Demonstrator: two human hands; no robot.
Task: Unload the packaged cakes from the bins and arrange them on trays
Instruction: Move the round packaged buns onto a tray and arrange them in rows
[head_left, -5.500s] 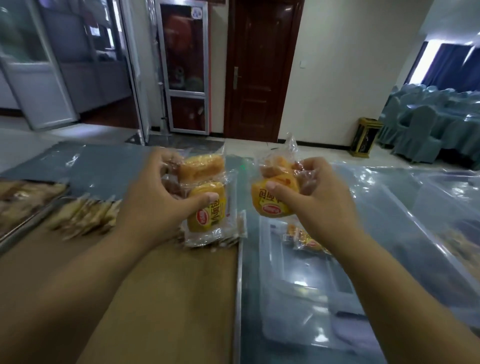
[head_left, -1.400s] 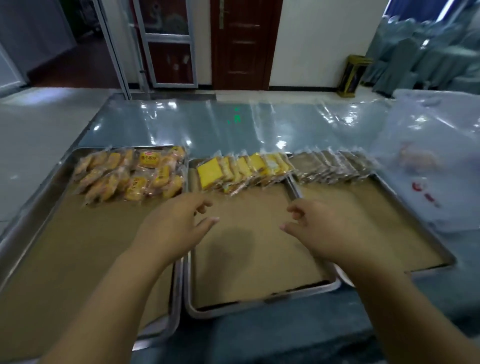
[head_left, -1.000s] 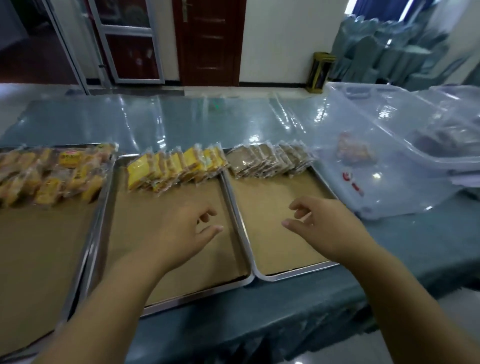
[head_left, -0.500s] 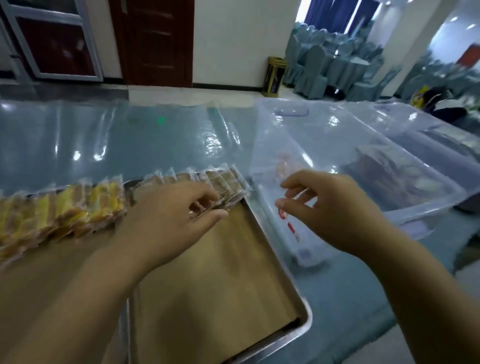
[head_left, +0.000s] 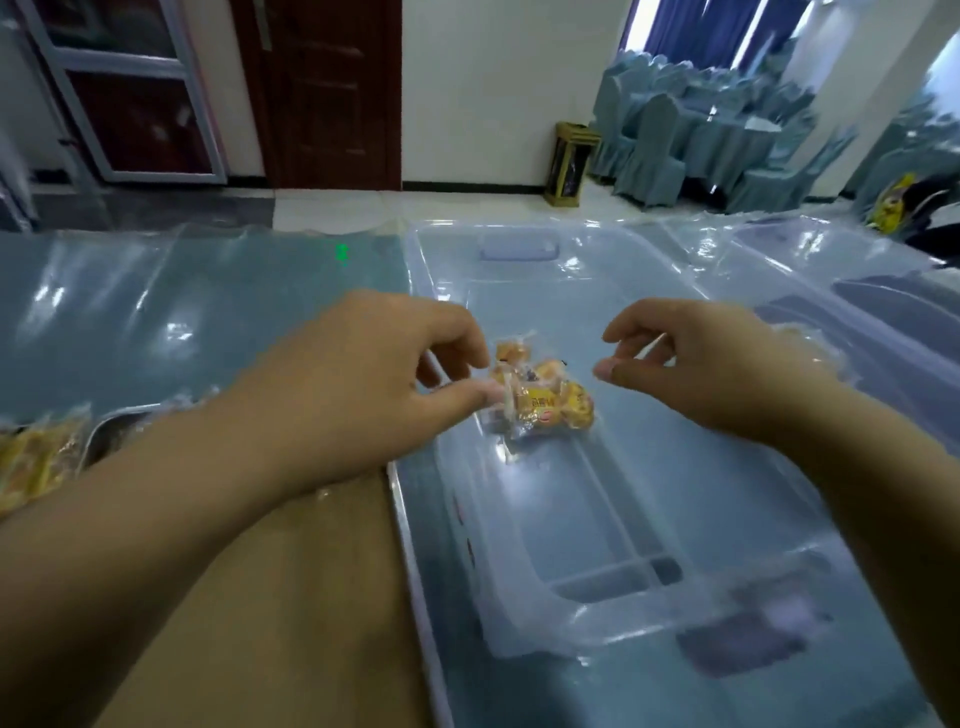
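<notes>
A clear plastic bin (head_left: 649, 519) stands on the table right of the trays. A few packaged yellow cakes (head_left: 545, 402) lie together on its floor. My left hand (head_left: 363, 384) reaches over the bin's left wall, fingers loosely curled, its thumb tip at the edge of the packages; no grip shows. My right hand (head_left: 711, 374) hovers just right of the cakes, fingers loosely curled and holding nothing. A paper-lined metal tray (head_left: 311, 597) lies under my left forearm. Yellow packaged cakes (head_left: 31, 462) sit on a tray at the far left.
A second clear bin (head_left: 857, 291) stands to the right, behind the first. The table (head_left: 156, 312) has a blue cloth under shiny plastic. Beyond it are a dark wooden door, a small bin by the wall and covered chairs.
My view has swung right from the trays to the bin. Both hands, which let go of their cakes earlier, have moved over the bin and down toward the cakes inside.
</notes>
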